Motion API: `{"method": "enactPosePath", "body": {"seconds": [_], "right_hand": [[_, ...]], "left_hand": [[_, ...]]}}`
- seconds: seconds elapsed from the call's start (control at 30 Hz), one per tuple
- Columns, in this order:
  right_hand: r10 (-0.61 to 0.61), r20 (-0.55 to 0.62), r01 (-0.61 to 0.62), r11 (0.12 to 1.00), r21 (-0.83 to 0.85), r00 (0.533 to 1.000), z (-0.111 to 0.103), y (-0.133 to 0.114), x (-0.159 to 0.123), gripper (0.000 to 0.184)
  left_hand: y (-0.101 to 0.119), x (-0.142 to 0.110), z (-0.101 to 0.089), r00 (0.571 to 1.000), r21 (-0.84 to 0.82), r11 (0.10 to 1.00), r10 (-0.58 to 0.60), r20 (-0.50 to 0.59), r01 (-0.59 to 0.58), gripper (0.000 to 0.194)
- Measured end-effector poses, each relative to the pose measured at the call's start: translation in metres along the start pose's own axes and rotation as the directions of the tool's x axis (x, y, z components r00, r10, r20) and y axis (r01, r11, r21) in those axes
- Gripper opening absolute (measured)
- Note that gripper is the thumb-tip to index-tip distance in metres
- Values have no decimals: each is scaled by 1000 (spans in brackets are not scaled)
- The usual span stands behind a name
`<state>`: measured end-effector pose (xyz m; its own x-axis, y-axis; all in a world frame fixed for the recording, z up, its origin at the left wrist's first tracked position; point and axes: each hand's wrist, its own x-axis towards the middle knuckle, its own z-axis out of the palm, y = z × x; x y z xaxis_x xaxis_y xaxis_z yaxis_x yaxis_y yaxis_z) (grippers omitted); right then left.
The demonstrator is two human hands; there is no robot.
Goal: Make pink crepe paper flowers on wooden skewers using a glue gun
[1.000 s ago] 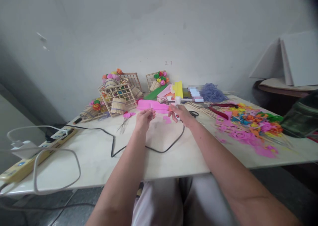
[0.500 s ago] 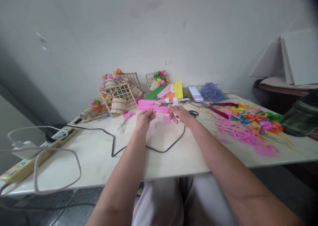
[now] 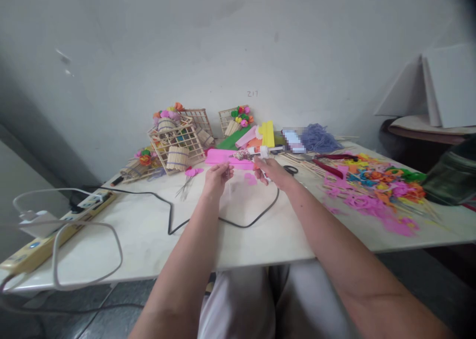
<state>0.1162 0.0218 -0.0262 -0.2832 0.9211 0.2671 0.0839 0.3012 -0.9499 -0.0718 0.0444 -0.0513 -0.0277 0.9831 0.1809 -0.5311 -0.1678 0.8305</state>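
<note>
My right hand is wrapped round the handle of a white glue gun, whose nozzle end points left. A black cord runs from below that hand across the tabletop. To its left, my left hand is closed in a pinch; what the fingertips hold is too small to make out. Just behind both hands lies a bright pink paper sheet. Small pink paper pieces sit between the hands. Pink petals on thin wire stems rest left of my left hand.
Stick lattice frames with paper flowers stand at the back left. A power strip with white cables lies left. Black-handled scissors, red-handled pliers, purple yarn and coloured paper scraps lie right. A green jar stands far right.
My right hand and the glue gun have shifted very slightly. My left hand stays pinched in almost the same place.
</note>
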Motion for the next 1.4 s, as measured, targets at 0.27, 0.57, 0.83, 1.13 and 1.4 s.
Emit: {"method": "enactPosePath", "body": {"seconds": [0.27,0.57,0.83,1.13,1.4], "right_hand": [[-17,15,18,999,-51,1000,-1,3,2,50],[-33,-11,33,999,-31,999,0,2,1,50],[-43,-10,43,999,-7,999,0,3,2,48],[-34,-5,34,999,10,999,0,2,1,48],[-19,5,19,999,36,1000,2,2,1,47]], "left_hand": [[1,-1,1,1000,12,1000,0,-11,0,16],[1,-1,1,1000,17,1000,-5,-12,5,16],[0,-1,2,1000,15,1000,-8,4,8,16],[0,-1,2,1000,15,1000,-6,-7,6,18],[-1,-1,1,1000,16,1000,-8,8,8,16]]}}
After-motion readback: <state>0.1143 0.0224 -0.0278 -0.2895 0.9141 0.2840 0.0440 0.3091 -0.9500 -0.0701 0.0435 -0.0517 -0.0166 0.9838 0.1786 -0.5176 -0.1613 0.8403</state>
